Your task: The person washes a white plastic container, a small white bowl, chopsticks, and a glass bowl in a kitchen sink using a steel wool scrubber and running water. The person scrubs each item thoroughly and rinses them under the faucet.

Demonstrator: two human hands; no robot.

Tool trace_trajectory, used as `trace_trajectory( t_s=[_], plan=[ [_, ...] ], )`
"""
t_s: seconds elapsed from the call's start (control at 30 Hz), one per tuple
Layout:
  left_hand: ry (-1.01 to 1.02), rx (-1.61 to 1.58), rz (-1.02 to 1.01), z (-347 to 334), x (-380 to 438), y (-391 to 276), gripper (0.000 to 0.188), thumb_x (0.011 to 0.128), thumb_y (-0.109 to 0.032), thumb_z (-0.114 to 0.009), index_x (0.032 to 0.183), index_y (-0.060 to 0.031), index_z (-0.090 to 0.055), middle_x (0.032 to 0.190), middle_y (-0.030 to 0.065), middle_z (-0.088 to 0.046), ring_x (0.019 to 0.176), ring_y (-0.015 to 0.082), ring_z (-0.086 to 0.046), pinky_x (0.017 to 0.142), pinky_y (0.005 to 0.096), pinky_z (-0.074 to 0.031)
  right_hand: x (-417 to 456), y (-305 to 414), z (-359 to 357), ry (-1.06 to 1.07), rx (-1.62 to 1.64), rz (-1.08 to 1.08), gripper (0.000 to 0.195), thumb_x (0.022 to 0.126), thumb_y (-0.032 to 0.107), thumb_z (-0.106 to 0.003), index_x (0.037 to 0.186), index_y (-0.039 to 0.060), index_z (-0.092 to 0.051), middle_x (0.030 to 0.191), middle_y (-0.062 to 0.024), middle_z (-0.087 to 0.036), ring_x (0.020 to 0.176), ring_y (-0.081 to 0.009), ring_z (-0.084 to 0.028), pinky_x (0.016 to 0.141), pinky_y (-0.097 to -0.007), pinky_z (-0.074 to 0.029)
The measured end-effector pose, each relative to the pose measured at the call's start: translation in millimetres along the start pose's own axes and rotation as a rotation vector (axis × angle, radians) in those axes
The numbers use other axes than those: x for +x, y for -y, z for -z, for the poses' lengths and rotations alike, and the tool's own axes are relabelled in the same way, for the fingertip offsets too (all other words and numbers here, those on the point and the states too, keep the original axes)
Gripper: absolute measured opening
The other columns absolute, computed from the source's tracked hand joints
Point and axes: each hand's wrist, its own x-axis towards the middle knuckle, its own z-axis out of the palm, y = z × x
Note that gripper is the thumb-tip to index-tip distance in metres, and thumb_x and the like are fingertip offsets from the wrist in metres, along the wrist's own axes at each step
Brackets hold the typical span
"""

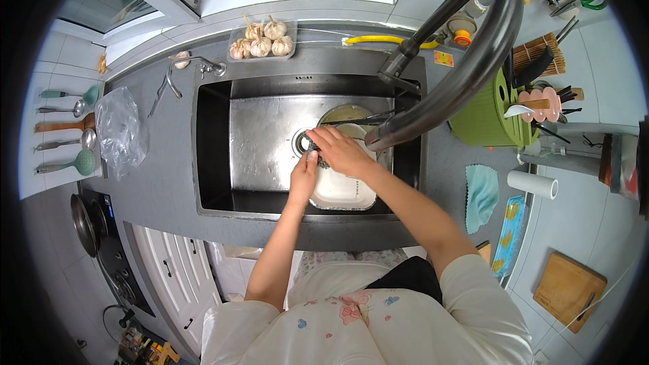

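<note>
Both my hands meet over the stainless steel sink, near its drain. Between the fingers is a dark, mesh-like scrubber, mostly covered. My left hand grips it from below, thumb on top. My right hand lies over its upper side, fingers pointing to the left. A white rectangular dish with a speckled rim lies beneath and beside the hands. Behind the right hand are a round bowl or pan and dark chopsticks or thin handles, partly hidden by the faucet.
The large curved faucet arches over the sink's right side. A tray of garlic bulbs stands behind the sink, a small tap at its back left corner. A plastic bag lies left; a green container and teal cloth are right.
</note>
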Motion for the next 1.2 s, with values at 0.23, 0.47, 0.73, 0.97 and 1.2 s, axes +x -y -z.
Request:
trace_trajectory(
  t_s=[0.23, 0.47, 0.73, 0.97, 1.2],
  plan=[
    [0.022, -0.104, -0.05, 35, 11, 5, 0.051, 0.079, -0.014, -0.069, 0.121, 0.0056, -0.049, 0.089, 0.012, -0.067, 0.074, 0.0113, -0.062, 0.065, 0.0239, -0.049, -26, -70, 2, 0.168, 0.374, -0.303, 0.046, 0.079, 0.024, -0.065, 0.118, 0.0041, -0.049, 0.107, -0.0133, -0.058, 0.102, -0.0274, -0.056, 0.087, -0.035, -0.044],
    [0.061, 0.282, -0.165, 28, 10, -7, 0.046, 0.077, -0.009, -0.067, 0.12, -0.0034, -0.054, 0.076, 0.0107, -0.066, 0.067, 0.012, -0.06, 0.065, 0.0267, -0.048, 10, -45, 14, 0.143, 0.626, -0.192, 0.047, 0.075, 0.02, -0.07, 0.115, 0.0043, -0.051, 0.097, -0.0133, -0.061, 0.093, -0.0245, -0.059, 0.08, -0.0331, -0.046],
    [0.098, 0.132, -0.115, 43, 14, -1, 0.044, 0.077, -0.009, -0.067, 0.12, -0.0053, -0.056, 0.074, 0.0112, -0.066, 0.063, 0.0121, -0.06, 0.064, 0.0263, -0.047, -40, -84, 4, 0.383, 0.444, -0.472, 0.059, 0.075, 0.036, -0.069, 0.119, 0.0009, -0.053, 0.115, -0.0162, -0.058, 0.109, -0.0252, -0.054, 0.094, -0.0333, -0.04],
    [0.056, 0.45, -0.187, 42, 12, -29, 0.044, 0.074, -0.014, -0.067, 0.117, -0.0138, -0.059, 0.065, 0.0174, -0.059, 0.057, 0.0282, -0.058, 0.06, 0.035, -0.047, 22, -45, 20, 0.368, 0.733, -0.432, 0.056, 0.076, 0.034, -0.069, 0.121, 0.003, -0.053, 0.121, -0.0163, -0.055, 0.114, -0.0244, -0.05, 0.097, -0.0335, -0.038],
    [-0.011, 0.487, -0.31, 43, 15, -26, 0.043, 0.075, -0.016, -0.066, 0.117, -0.0143, -0.059, 0.06, 0.016, -0.057, 0.054, 0.0288, -0.058, 0.056, 0.0361, -0.046, -24, -64, 18, 0.22, 0.494, -0.437, 0.046, 0.074, 0.025, -0.071, 0.11, 0.0001, -0.059, 0.106, -0.0168, -0.062, 0.099, -0.0244, -0.06, 0.086, -0.031, -0.046]
  ],
)
